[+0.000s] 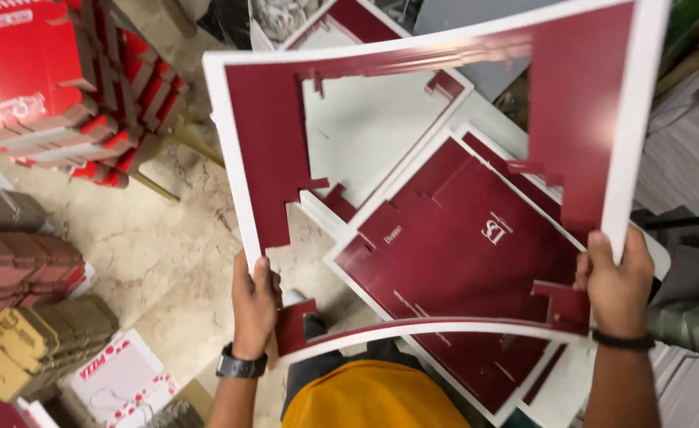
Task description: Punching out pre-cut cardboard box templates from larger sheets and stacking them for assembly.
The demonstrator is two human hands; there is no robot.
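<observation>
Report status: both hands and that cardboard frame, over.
Left hand and right hand each grip a lower corner of the maroon cardboard frame, centre punched out. Printed sheet stack lies below. Nothing blocking.

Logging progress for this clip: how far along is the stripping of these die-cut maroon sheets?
Done: the sheet frame held up has its centre already out, only the maroon-and-white border remaining. In hand: the left hand and right hand grip that frame at its lower corners. Left: a printed maroon box blank lies on the stack below, on a sheet with its white border visible; how many more lie under it cannot be told.
</observation>
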